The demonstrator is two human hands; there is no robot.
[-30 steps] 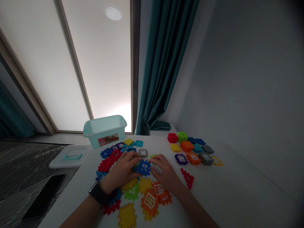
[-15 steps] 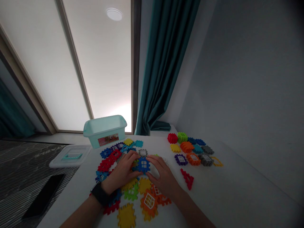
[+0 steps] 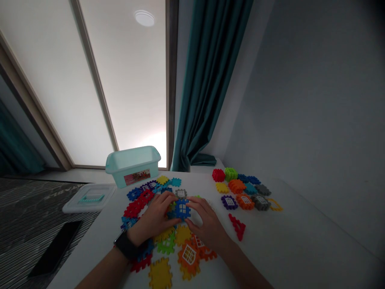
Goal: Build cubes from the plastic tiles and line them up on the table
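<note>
A blue square window piece (image 3: 182, 209) is held between my two hands, above the scattered pieces at the middle of the table. My left hand (image 3: 156, 214), with a dark watch at the wrist, grips its left side with thumb and fingers. On the other side, my right hand (image 3: 206, 220) pinches the right edge. Just behind the blue piece lies a grey window piece (image 3: 181, 193). Below my hands are a yellow piece (image 3: 183, 235), a green piece (image 3: 167, 244) and an orange piece with a white window (image 3: 189, 255).
A teal bin (image 3: 136, 166) stands at the back left, beside a clear lid (image 3: 88, 197). A black phone (image 3: 55, 249) lies at the left. Sorted stacks, including an orange one (image 3: 237, 186), and a red triangle (image 3: 237, 227) sit to the right.
The blue window piece has shifted very slightly between my fingers. Both hands stay in nearly the same place.
</note>
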